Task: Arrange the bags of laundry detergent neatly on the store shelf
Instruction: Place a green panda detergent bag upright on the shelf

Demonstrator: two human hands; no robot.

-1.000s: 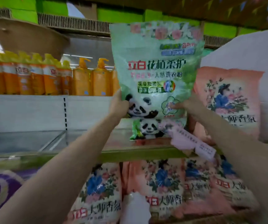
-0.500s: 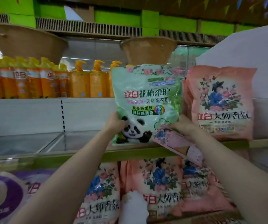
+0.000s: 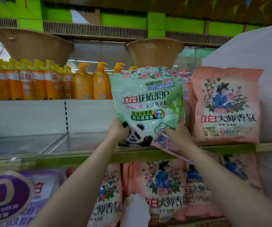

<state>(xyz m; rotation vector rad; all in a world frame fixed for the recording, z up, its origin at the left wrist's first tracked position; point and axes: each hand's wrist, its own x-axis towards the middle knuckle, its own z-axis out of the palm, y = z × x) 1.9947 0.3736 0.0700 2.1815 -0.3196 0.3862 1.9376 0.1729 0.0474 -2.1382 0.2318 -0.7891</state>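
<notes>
A green detergent bag [image 3: 146, 102] with a panda print stands upright on the middle shelf [image 3: 82, 157], its bottom edge down on the shelf board. My left hand [image 3: 118, 131] grips its lower left corner. My right hand [image 3: 177, 134] holds its lower right corner, and a pink printed flap [image 3: 162, 141] lies under that hand. A pink detergent bag [image 3: 227, 105] with a flower picture stands upright just to the right, close beside the green one.
Orange pump bottles [image 3: 82, 82] line the shelf behind and to the left. Several pink bags [image 3: 163, 190] and a purple bag [image 3: 38, 194] fill the shelf below. Two brown baskets [image 3: 155, 51] sit overhead. Bare shelf board [image 3: 22, 143] stretches left of the green bag.
The green bag came down from in front of my face and moved back onto the shelf, settling upright beside the pink bag. Both hands stayed on its lower corners.
</notes>
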